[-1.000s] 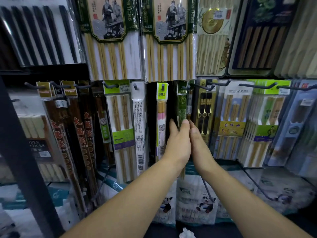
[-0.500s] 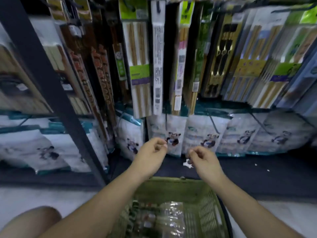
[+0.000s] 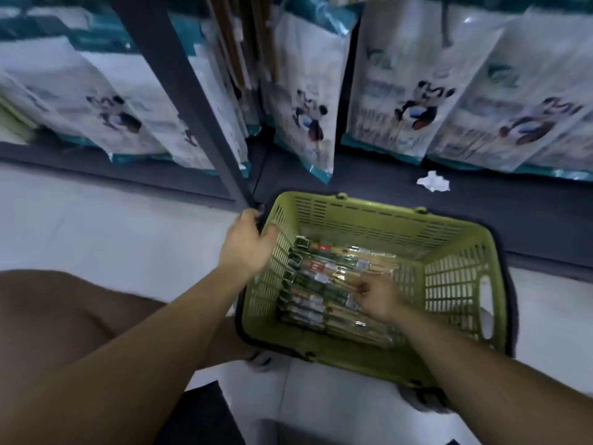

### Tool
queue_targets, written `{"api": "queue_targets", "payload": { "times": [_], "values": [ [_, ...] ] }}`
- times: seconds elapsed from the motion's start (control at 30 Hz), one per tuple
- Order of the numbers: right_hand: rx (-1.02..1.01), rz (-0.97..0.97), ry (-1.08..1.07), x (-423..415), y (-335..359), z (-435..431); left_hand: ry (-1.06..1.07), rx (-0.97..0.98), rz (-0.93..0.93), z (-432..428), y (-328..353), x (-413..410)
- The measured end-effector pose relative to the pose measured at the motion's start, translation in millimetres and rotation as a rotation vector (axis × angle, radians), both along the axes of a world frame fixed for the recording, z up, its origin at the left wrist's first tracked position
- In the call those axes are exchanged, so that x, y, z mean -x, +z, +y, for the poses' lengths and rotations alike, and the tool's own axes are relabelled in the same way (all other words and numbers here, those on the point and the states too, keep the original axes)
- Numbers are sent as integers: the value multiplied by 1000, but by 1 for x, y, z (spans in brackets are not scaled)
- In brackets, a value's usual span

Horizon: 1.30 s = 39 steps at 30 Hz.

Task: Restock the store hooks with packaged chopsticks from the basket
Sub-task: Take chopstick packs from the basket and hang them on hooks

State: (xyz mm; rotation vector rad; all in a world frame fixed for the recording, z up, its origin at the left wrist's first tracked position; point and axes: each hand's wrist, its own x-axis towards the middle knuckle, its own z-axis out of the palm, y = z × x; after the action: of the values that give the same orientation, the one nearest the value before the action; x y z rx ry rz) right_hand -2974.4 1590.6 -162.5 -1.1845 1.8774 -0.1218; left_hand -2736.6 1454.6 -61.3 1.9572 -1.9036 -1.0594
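Green slotted plastic basket (image 3: 455,252), standing on the pale tiled floor (image 3: 96,220), centre-right of the frame, its far rim close to the dark base shelf (image 3: 481,213).

Contents: chopstick packs (image 3: 321,284). Clear sleeves over pale bamboo sticks, dark green header cards, small red and white labels. Several lie flat on the basket bottom, filling its left and middle part. Long axis runs left to right across the frame, dipping a little toward lower right, with the headers at the left end.

Right hand (image 3: 380,298): inside the basket, directly over the middle of the stack, fingers curled downward. The fingertips are hidden, so whether this grip already pinches a pack cannot be told.

Left hand (image 3: 247,248): at the basket's upper-left corner, grip closed over the rim, thumb inside the wall. Probably steadying.

Relation: the packs lie straight beneath the right hand and to the right of the left hand. The right is nearer and the likely lifter, and a pinch across the narrow width at mid-length should raise a pack level.

Also present: panda-print bags (image 3: 417,101) along the upper frame, rack post (image 3: 179,101) at upper left, paper scrap (image 3: 433,181).
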Motion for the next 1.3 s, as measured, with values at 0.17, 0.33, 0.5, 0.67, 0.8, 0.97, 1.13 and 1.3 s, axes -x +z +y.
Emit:
{"api": "queue_targets", "payload": {
  "times": [0.17, 0.33, 0.5, 0.67, 0.8, 0.97, 1.13, 1.3],
  "values": [
    [42, 133, 78, -10, -33, -12, 23, -48, 148, 15, -27, -14],
    [48, 245, 178, -12, -56, -41, 78, -20, 189, 18, -40, -14],
    [4, 389, 301, -19, -73, -55, 116, -16, 208, 16, -45, -14],
    [26, 387, 312, -16, -83, -60, 136, -22, 208, 14, -47, -13],
    [59, 333, 269, -4, -77, -60, 139, -25, 218, 13, -46, -13],
    [139, 185, 58, 0, -42, -56, 119, -54, 242, 12, -42, -12],
    [261, -223, -174, -27, 26, -55, -2, 275, 100, 14, -18, -5],
    [297, -551, -153, -72, 82, -65, 33, -170, 433, 24, -2, 17]
  ]
}}
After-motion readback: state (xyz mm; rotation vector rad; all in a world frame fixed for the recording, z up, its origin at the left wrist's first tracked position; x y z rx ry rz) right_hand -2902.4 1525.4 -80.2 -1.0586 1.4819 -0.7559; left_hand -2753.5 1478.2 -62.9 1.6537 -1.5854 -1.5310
